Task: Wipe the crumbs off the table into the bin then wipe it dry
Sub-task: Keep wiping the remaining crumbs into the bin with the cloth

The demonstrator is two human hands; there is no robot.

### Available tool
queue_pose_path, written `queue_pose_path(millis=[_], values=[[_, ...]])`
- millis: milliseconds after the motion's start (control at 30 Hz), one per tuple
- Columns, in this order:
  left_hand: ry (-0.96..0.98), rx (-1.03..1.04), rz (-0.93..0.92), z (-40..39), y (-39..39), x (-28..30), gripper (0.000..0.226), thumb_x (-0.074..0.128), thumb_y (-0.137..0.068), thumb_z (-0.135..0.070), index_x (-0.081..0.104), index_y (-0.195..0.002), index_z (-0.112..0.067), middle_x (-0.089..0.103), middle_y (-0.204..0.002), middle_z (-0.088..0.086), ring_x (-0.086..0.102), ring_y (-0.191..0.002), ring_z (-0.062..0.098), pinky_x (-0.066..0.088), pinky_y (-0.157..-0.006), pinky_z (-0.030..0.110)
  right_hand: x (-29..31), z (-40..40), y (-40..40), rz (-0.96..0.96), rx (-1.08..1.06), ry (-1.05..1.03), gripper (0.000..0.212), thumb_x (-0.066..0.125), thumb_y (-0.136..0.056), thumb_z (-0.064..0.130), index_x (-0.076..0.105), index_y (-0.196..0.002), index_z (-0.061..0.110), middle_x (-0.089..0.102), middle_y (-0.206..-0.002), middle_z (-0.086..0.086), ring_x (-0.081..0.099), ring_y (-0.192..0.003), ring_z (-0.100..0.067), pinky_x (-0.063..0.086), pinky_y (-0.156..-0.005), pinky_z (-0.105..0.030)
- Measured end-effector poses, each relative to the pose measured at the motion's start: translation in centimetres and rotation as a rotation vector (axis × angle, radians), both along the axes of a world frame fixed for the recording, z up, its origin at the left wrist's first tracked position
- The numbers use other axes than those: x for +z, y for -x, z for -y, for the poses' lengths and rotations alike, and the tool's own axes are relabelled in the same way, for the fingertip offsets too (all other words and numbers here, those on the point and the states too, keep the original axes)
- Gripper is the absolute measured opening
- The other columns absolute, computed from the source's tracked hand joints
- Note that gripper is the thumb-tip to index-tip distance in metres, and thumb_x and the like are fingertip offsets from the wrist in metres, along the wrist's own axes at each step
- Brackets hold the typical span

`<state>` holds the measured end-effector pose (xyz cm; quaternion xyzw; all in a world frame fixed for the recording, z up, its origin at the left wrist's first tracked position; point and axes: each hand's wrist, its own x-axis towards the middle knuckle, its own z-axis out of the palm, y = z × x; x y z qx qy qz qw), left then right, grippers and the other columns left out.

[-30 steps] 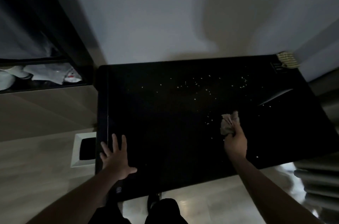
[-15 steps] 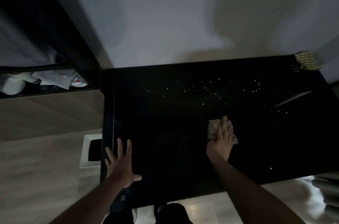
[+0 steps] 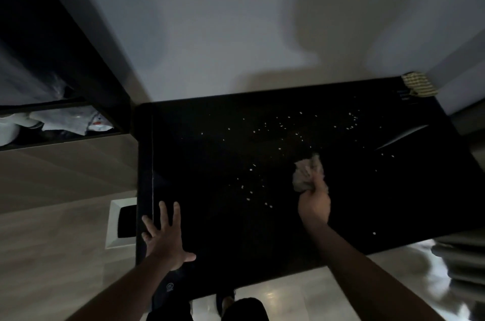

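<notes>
- We saw a black table [image 3: 210, 228] that filled most of the view, pushed up against a pale wall [image 3: 236, 31] at 12 o'clock.
- Our left hand [image 3: 164, 239] lay flat on the table near its 8 o'clock corner, with the fingers spread wide and nothing in it.
- Our right hand [image 3: 313, 206] was at about 4 o'clock from the middle of the table, closed around a crumpled rag [image 3: 307, 173].
- The rag stuck out past the fingers toward 12 o'clock, and we could not tell if it touched the table top.
- Small white crumbs [image 3: 283, 125] were dotted over the table, most of them from 12 to 2 o'clock of the rag.
- More crumbs [image 3: 249, 190] sat at 9 o'clock of the rag, between our two hands.
- One crumb [image 3: 374, 233] lay alone near the table's edge at 5 o'clock.
- A white bin [image 3: 114, 226] with a dark hole stood on the floor at 9 o'clock, just beside the table's left edge and near our left hand.
- A striped cloth [image 3: 417, 84] rested on the table's far corner at 2 o'clock.
- A thin shiny streak [image 3: 401, 136] showed on the table at 3 o'clock.
</notes>
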<state>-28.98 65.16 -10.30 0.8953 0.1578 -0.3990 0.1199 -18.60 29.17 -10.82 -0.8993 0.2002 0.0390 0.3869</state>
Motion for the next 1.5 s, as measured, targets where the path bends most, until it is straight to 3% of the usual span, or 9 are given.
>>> queue_pose_path(millis=[200,333,500,633,933,1067,1167,1333,1500], values=[[0.000,-0.007,0.005,0.0,-0.1,-0.3,0.154,0.089,-0.069,-0.059,-0.033,-0.157,-0.029,-0.046,-0.161,0.008,-0.020,-0.150,0.060,0.020,-0.122,0.068,0.0,14.6,6.7,-0.073,-0.122,0.340,0.090,0.042,-0.075,0.006,0.033,-0.157,0.042,0.036,-0.164,0.017,0.050,-0.141,-0.025,0.047,-0.110,-0.052],[0.005,-0.017,0.002,0.1,-0.2,-0.5,0.155,0.089,-0.069,-0.060,-0.035,-0.156,-0.030,-0.047,-0.161,0.008,-0.020,-0.150,0.060,0.021,-0.122,0.068,-3.3,16.4,10.6,-0.189,-0.088,0.509,0.083,0.033,-0.072,0.028,0.048,-0.152,0.012,0.034,-0.165,-0.010,0.035,-0.150,-0.033,0.036,-0.116,-0.056],[-0.002,-0.027,0.005,0.0,-0.1,-0.5,0.157,0.090,-0.066,-0.061,-0.034,-0.157,-0.029,-0.046,-0.162,0.009,-0.019,-0.150,0.061,0.022,-0.121,0.070,-2.5,7.7,10.8,-0.314,-0.346,0.330,0.081,0.042,-0.074,0.034,0.042,-0.155,0.029,0.032,-0.164,-0.013,0.036,-0.136,-0.044,0.031,-0.111,-0.059],[-0.011,-0.024,-0.001,0.3,-0.3,-0.2,0.157,0.091,-0.066,-0.058,-0.034,-0.157,-0.030,-0.045,-0.162,0.008,-0.018,-0.150,0.061,0.023,-0.121,0.069,-3.2,0.3,9.3,-0.243,-0.202,0.289,0.074,0.052,-0.082,0.025,0.042,-0.155,0.032,0.037,-0.156,-0.023,0.041,-0.125,-0.049,0.037,-0.105,-0.057],[-0.010,-0.009,-0.011,0.2,-0.2,-0.1,0.157,0.091,-0.067,-0.058,-0.036,-0.155,-0.031,-0.048,-0.160,0.006,-0.021,-0.150,0.059,0.021,-0.123,0.067,-1.5,-13.8,4.1,-0.238,0.162,-0.095,0.065,0.055,-0.094,0.008,0.046,-0.147,0.046,0.031,-0.149,0.004,0.034,-0.125,-0.019,0.041,-0.112,-0.040],[-0.012,-0.015,-0.004,0.2,-0.1,0.1,0.156,0.091,-0.067,-0.058,-0.035,-0.156,-0.031,-0.048,-0.160,0.006,-0.021,-0.151,0.059,0.021,-0.123,0.067,0.2,-10.4,1.4,-0.143,0.078,-0.037,0.060,0.054,-0.093,0.004,0.054,-0.147,0.029,0.043,-0.144,-0.001,0.042,-0.124,-0.022,0.035,-0.102,-0.027],[-0.012,-0.014,0.002,0.3,-0.1,0.2,0.156,0.091,-0.067,-0.057,-0.036,-0.155,-0.031,-0.048,-0.160,0.006,-0.021,-0.150,0.059,0.021,-0.123,0.067,0.8,-4.4,-0.8,-0.070,0.001,0.078,0.055,0.056,-0.089,0.001,0.060,-0.142,0.017,0.050,-0.139,-0.014,0.047,-0.122,-0.034,0.038,-0.107,-0.039],[-0.007,0.002,0.021,0.3,0.0,0.0,0.157,0.092,-0.067,-0.053,-0.038,-0.154,-0.031,-0.051,-0.158,0.005,-0.024,-0.150,0.057,0.020,-0.123,0.066,1.5,3.6,-5.9,-0.160,-0.072,0.324,0.054,0.057,-0.094,0.015,0.055,-0.146,0.028,0.044,-0.150,-0.012,0.040,-0.132,-0.040,0.034,-0.111,-0.053],[-0.016,0.001,0.033,0.3,-0.1,-0.2,0.158,0.092,-0.067,-0.053,-0.038,-0.153,-0.032,-0.049,-0.160,0.004,-0.023,-0.150,0.056,0.022,-0.123,0.065,-0.9,5.8,-8.5,-0.359,0.169,0.458,0.060,0.059,-0.095,0.040,0.042,-0.153,0.040,0.024,-0.161,-0.011,0.022,-0.145,-0.041,0.019,-0.122,-0.058]])
